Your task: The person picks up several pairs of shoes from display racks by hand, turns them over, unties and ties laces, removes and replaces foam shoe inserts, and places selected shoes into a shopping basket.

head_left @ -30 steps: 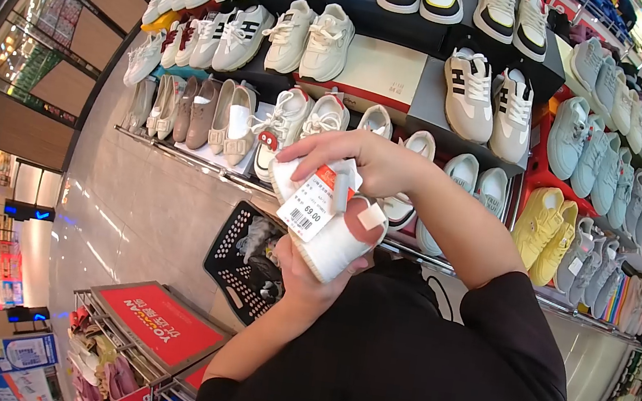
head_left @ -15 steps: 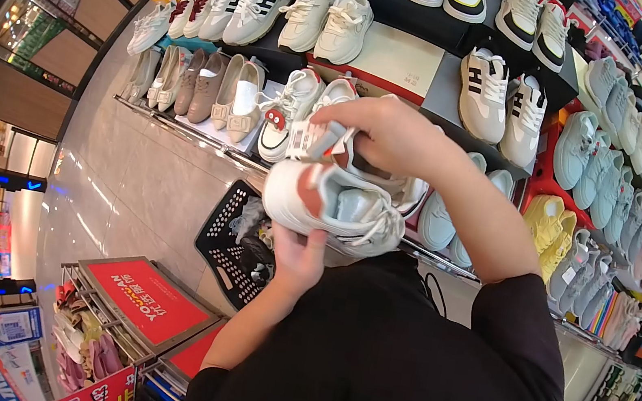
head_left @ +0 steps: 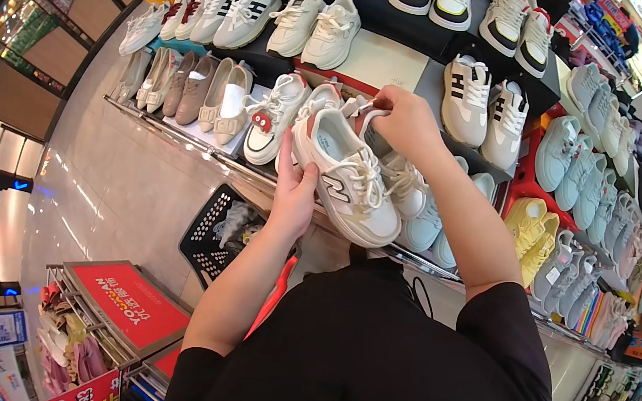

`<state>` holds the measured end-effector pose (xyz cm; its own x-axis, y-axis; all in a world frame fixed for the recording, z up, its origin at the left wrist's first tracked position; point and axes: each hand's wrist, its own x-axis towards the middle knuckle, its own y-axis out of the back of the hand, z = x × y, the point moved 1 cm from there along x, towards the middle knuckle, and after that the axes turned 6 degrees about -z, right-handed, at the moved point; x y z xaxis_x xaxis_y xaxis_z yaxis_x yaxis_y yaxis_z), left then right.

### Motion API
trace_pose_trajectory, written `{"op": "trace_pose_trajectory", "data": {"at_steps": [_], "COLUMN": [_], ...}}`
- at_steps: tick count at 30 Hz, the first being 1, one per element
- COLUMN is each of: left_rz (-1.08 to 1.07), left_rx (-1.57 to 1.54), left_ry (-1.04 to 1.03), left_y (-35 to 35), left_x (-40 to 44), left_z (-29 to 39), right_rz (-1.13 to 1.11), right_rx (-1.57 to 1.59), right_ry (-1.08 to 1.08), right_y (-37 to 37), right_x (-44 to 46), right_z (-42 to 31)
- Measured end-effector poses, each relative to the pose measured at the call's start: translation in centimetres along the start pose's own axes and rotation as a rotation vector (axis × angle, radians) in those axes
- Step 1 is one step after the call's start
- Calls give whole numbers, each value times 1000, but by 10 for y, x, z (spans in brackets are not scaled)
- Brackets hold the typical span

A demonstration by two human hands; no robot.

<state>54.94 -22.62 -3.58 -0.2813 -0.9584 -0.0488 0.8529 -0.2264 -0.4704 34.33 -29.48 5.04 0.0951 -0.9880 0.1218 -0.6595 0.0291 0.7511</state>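
Observation:
My left hand grips a white sneaker with reddish-brown heel trim and an N on its side. The fingers wrap its heel and the thumb presses the side; its toe tilts down toward me. My right hand is closed on the heel collar of a matching sneaker, just behind the first. Part of that second shoe is hidden by the first one and my hand. A small pale tag shows by my right fingertips. To the left stands a white sneaker with a red charm on the rack.
Tiered racks of shoes stretch ahead, with a metal rail along the lower front. A black perforated basket holding grey and dark items is below my left forearm. A red sign tops a display stand at lower left.
The held sneaker has turned from heel-first to show its N side, its toe now pointing down and right. My left hand has moved up to its heel, and my right hand has shifted slightly right.

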Motion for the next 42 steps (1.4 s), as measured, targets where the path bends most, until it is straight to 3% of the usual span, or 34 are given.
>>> {"op": "trace_pose_trajectory", "data": {"at_steps": [1,6,8,9,10,12,14,16,18,20,22,23,26,28,30,32,34,36,38,40,42], "left_rz": [20,16,184,325,322,363,384,353,317,138,-82,-79,69,170,300,288,225,257,273,226,-29], "left_rx": [11,192,632,996,997,1078,1045,1095,1013,298,225,454,659,653,745,596,225,-10,-134,-349,-683], "left_ry": [-95,-35,-16,-163,-159,38,48,24,147,4,-84,-67,-39,-95,16,30,154,96,94,299,290], "left_y": [5,20,37,50,43,28,34,30,36,49,37,32,-7,-8,-5,-2,19,26,35,46,28], "left_x": [16,68,83,87,81,61,57,51,43,19,-9,-18,-15,2,12,11,7,-10,-30,-45,-54], "left_z": [-14,-38,-54,-68,-65,-53,-62,-62,-67,-86,-87,-85,-66,-72,-72,-60,-56,-44,-34,-17,10], "right_rz": [13,-97,-94,-212,-212,-226,-280,-163,55,51,142,148,195,213,204,200,184,158,87,34,-148], "right_rx": [-5,336,185,103,104,40,56,23,-265,-322,-297,-290,-293,-358,-330,-301,385,860,1286,1324,1945], "right_ry": [-32,-69,81,-37,-42,33,3,24,-49,-134,-83,-94,-47,-65,-96,-132,-215,-215,-445,-500,-608], "right_y": [3,6,1,24,23,17,-7,-42,-54,-50,-51,-55,-65,-72,-73,-66,-48,-42,-10,-6,-2], "right_x": [-1,-4,-13,-32,-48,-78,-108,-129,-135,-133,-131,-129,-118,-109,-103,-96,-96,-99,-113,-123,-127], "right_z": [5,73,105,73,77,89,86,84,77,57,47,45,39,38,40,46,62,90,68,67,39]}}
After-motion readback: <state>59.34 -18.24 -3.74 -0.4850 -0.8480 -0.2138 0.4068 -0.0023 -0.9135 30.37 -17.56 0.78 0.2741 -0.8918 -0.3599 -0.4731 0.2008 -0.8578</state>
